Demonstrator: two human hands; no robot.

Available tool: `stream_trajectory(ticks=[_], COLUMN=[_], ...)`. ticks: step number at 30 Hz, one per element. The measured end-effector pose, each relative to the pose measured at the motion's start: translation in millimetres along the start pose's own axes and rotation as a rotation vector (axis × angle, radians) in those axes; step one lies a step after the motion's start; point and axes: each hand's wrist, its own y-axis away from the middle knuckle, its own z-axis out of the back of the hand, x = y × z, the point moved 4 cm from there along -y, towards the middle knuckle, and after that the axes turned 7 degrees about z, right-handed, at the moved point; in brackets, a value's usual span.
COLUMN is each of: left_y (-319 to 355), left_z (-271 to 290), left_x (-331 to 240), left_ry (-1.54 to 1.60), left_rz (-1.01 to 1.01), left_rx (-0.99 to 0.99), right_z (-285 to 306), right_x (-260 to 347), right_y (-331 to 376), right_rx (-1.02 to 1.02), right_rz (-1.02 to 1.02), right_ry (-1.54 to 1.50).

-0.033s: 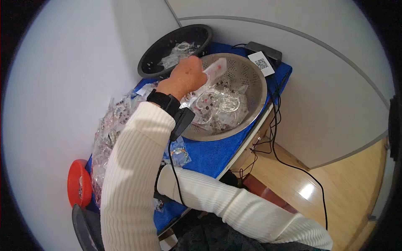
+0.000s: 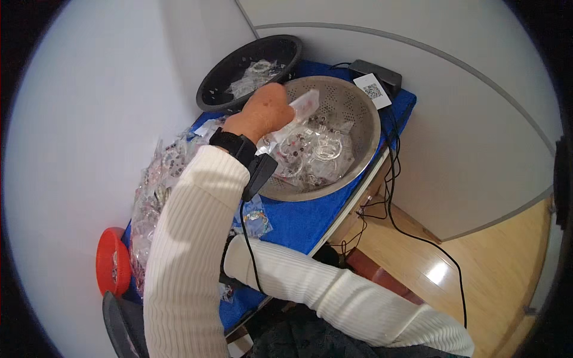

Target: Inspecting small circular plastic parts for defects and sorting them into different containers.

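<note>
Left hand (image 2: 265, 110) is raised over the near rim of a metal colander (image 2: 358, 113), its fingers closed around a small clear plastic packet (image 2: 301, 107) with something pinkish inside; the packet sticks out past the fingers toward the colander's middle, tilted, not touching the heap below as far as I can tell. Under and just beyond the fingers, the colander holds a pile of clear packets with ring-shaped items (image 2: 310, 152). Behind the fingers, further from the person, sits a black perforated basket (image 2: 239, 65) with a few more clear packets in it, just beside the colander rim. On the wrist side of the fingers: black wrist strap (image 2: 234, 144) with a small black unit hanging off it and a thin cable running down the white ribbed sleeve. To the outer side of the arm, a long heap of more packets (image 2: 158, 191) lies on the blue-covered table (image 2: 298, 221), and one loose packet (image 2: 255, 218) lies on the cloth below the colander. Red round lid (image 2: 110, 268) sits at the table's near-left end, well apart from the fingers. Past the colander, a black box with a white label (image 2: 376, 80), with cables dropping off the table edge to the wooden floor. Right hand: hidden under the left arm, only the sleeve (image 2: 334, 292) shows, so cannot tell its fingers' state.
</note>
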Motion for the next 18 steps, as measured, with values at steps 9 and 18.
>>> stream_trajectory(ticks=[9,18], left_y=[-5,-9], left_z=[-13,10], left_x=[9,15], left_ry=[0.060,0.403], left_rz=[0.068,0.050], left_rx=[0.124,-0.050], right_z=[19,38], right_x=[-31,-63], right_y=[16,34], right_rx=[-0.019,-0.034], right_rz=[-0.030,-0.060], right_ry=[-0.006,-0.014])
